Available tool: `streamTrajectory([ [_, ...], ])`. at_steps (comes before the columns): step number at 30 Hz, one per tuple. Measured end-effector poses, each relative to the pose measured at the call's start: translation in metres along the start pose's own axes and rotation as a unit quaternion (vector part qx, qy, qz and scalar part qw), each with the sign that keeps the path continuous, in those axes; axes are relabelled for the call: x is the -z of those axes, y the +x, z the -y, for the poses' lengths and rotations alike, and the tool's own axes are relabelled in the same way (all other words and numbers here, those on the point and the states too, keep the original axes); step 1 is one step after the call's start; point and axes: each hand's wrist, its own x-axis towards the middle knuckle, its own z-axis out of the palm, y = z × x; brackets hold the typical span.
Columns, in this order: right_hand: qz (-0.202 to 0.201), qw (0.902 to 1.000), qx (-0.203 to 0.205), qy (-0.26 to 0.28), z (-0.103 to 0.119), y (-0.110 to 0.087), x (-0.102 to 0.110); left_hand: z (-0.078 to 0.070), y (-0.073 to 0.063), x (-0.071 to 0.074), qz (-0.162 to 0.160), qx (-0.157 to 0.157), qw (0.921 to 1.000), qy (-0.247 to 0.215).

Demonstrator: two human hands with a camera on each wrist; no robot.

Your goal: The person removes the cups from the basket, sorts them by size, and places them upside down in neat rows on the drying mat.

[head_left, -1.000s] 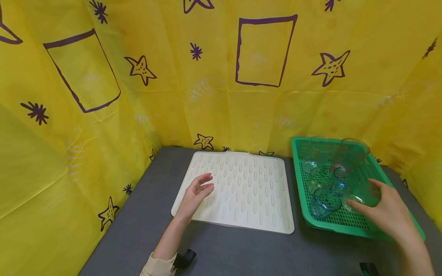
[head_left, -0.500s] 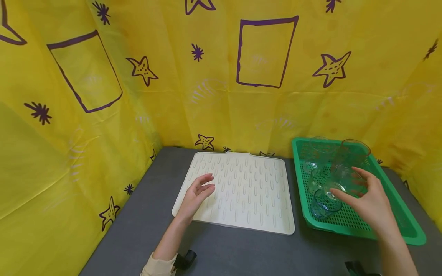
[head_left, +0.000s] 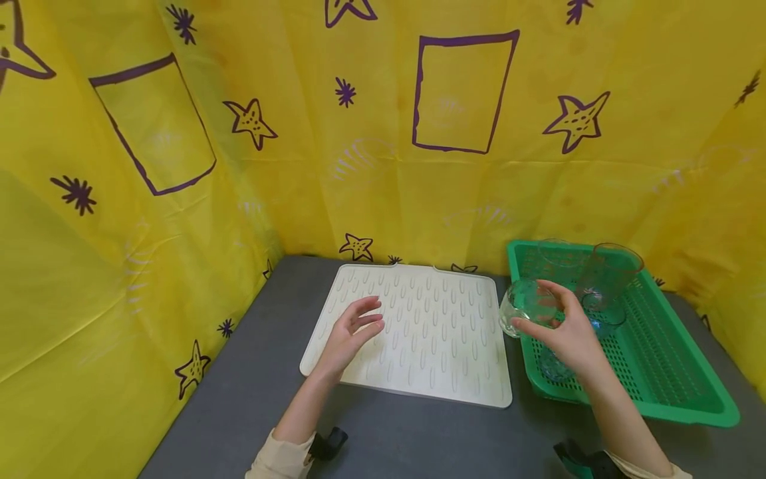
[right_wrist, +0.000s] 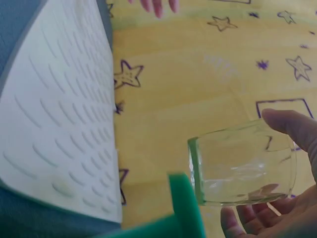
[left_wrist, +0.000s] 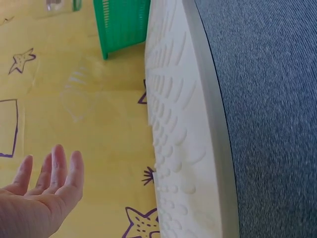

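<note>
In the head view my right hand (head_left: 565, 332) grips a clear drinking glass (head_left: 522, 313) between thumb and fingers, tilted, over the left rim of the green basket (head_left: 688, 416). The right wrist view shows this glass (right_wrist: 237, 166) from the side, thumb on one side and fingers on the other. My left hand (head_left: 353, 336) hovers over the left part of the white ridged mat (head_left: 431, 332), holding nothing. Its fingers are loosely bent in the left wrist view, where the hand (left_wrist: 47, 198) is apart from the mat.
Several glasses stand in the basket: a tall one with a reddish tint (head_left: 613, 269), a bluish one (head_left: 606, 319) and another blue one (head_left: 555, 367), partly behind my right hand. A yellow patterned curtain (head_left: 359, 199) hangs behind the dark grey table (head_left: 419, 439).
My right hand has moved left from the middle of the basket, lifting the clear glass out toward the mat. My left hand has shifted only slightly right.
</note>
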Motion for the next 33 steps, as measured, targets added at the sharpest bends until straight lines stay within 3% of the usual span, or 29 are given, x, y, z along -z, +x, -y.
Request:
streamTrajectory([
  [9, 0.054, 0.9981, -0.002, 0.03, 0.01, 0.007, -0.042, 0.001, -0.002, -0.012, 0.036, 0.003, 0.9993, -0.01],
  [17, 0.075, 0.9956, 0.042, 0.036, 0.008, 0.01, -0.076, 0.007, 0.0, -0.023, 0.07, 0.001, 0.9974, -0.017],
  [33, 0.142, 0.986, 0.04, 0.077, 0.013, 0.003, -0.106, 0.01, -0.004, -0.041, 0.131, -0.025, 0.989, 0.064],
])
